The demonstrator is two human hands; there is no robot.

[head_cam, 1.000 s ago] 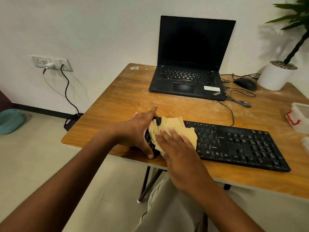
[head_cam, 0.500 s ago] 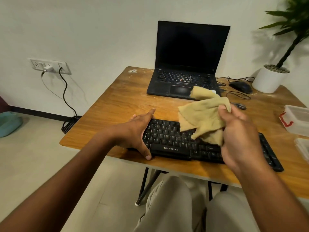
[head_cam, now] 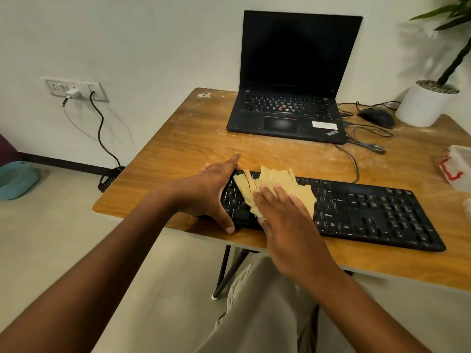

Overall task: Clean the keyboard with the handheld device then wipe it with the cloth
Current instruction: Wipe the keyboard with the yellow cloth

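Note:
A black full-size keyboard lies along the front edge of the wooden table. A tan cloth is spread over the keyboard's left part. My right hand presses flat on the cloth with straight fingers. My left hand braces the keyboard's left end, fingers along the far edge and thumb at the near edge. No handheld cleaning device is in view.
An open black laptop stands at the back of the table. A black mouse with cables and a white plant pot sit at the back right. A clear container is at the right edge.
Half a second ago my right hand held the cloth lifted above the keyboard's middle. The cloth is now back down on the left keys under my flat right hand. My left hand stayed.

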